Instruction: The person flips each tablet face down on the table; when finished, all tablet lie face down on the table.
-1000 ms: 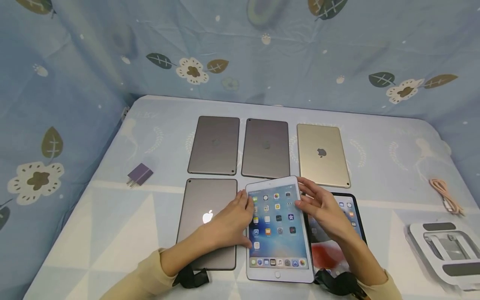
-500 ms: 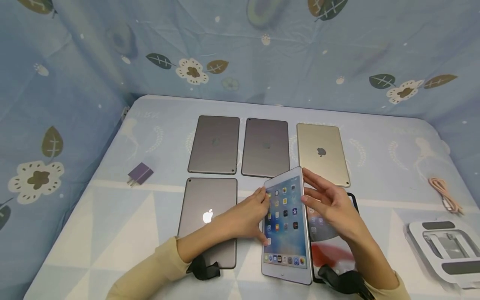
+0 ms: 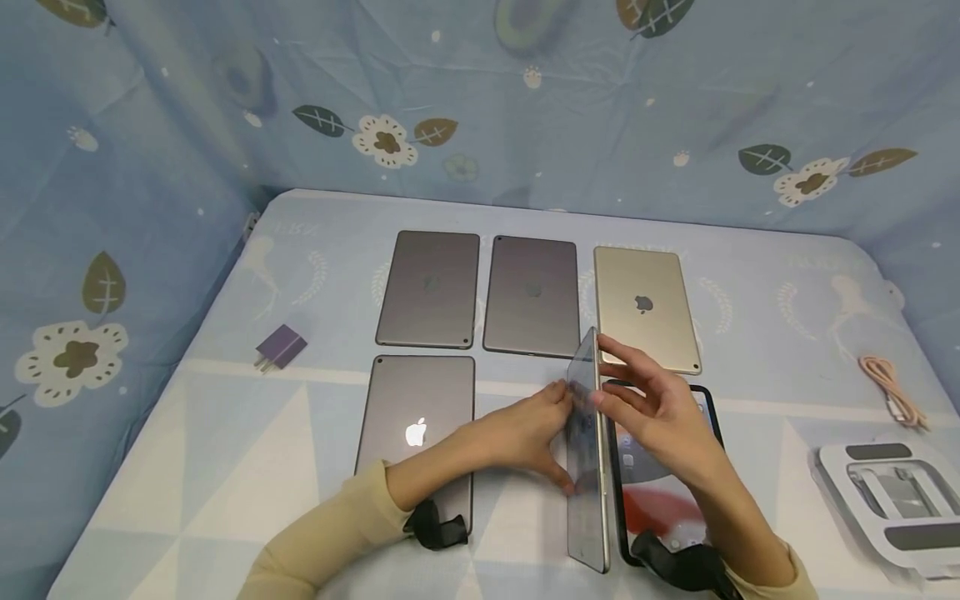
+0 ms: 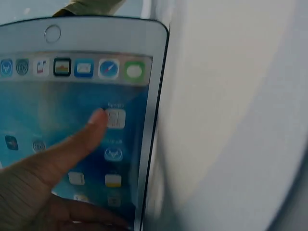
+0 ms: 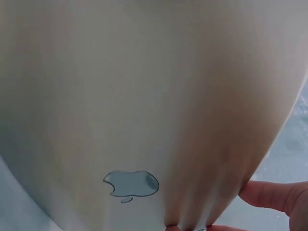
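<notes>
A white tablet (image 3: 586, 521) stands steeply on edge, its screen turned left and its pale back turned right. My left hand (image 3: 525, 433) touches the screen side with thumb and fingertips spread apart. In the left wrist view the thumb (image 4: 72, 151) lies across the lit screen (image 4: 96, 106). My right hand (image 3: 660, 417) holds the far right edge, thumb on the edge and fingers behind. The right wrist view has the silvery back (image 5: 134, 120) with its apple logo, thumb (image 5: 269, 195) and fingertips low at the rim.
A black-bordered tablet (image 3: 660, 504) lies screen up under my right hand. Two dark grey tablets (image 3: 429, 287) (image 3: 532, 292) and a gold one (image 3: 645, 308) form the back row. Another grey tablet (image 3: 420, 400) lies left, beyond it a purple charger (image 3: 281, 347). A cable (image 3: 892, 392) and white stand (image 3: 892, 500) are right.
The white tablet has turned from facing up to nearly upright on its edge and shifted right. My left hand has followed it rightward; the right hand has kept hold of its edge.
</notes>
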Available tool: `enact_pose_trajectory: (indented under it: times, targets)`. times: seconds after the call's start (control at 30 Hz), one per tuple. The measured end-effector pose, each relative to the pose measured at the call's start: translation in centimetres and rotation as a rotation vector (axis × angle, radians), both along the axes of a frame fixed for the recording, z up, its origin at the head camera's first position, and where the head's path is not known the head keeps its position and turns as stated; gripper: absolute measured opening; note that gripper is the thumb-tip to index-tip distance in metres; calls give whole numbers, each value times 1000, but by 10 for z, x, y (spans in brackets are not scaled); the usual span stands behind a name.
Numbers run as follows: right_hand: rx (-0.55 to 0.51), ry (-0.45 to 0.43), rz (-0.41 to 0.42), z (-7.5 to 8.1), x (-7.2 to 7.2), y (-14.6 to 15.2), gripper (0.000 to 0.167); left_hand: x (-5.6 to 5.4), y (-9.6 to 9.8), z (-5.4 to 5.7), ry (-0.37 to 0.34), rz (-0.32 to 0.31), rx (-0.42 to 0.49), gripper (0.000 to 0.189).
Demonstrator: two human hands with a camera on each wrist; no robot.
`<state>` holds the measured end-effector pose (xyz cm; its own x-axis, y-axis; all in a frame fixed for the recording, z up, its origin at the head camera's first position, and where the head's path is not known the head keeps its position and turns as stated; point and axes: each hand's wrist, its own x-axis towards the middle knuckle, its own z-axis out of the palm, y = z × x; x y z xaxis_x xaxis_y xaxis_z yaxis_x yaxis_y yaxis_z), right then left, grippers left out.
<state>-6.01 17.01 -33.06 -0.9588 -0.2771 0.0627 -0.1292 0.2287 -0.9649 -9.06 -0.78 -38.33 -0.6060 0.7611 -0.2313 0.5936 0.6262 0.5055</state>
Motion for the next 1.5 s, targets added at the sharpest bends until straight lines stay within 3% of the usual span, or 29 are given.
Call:
enact_pose_trajectory:
  times: [0.23, 0.53, 0.7, 0.87, 1.03, 1.13, 1.5]
  targets:
    - [-17, 14, 13, -3, 0, -6, 58, -3, -8, 10, -201, 59, 111, 113]
    - [-11, -107, 79, -12, 1, -9, 64, 2, -30, 50, -288, 111, 330, 128]
    - [20, -130, 178, -26, 3, -10, 66, 5, -41, 62, -305, 151, 340, 130]
    - [153, -145, 174, -39, 5, -10, 70, 4, -54, 60, -285, 167, 321, 132]
    - [443, -137, 163, -47, 8, -10, 81, 4, -67, 52, -213, 142, 278, 134]
    - [562, -126, 167, -48, 10, -11, 85, 7, -72, 43, -187, 149, 248, 132]
    - [616, -132, 207, -50, 9, -15, 84, 15, -73, 21, -170, 241, 189, 117]
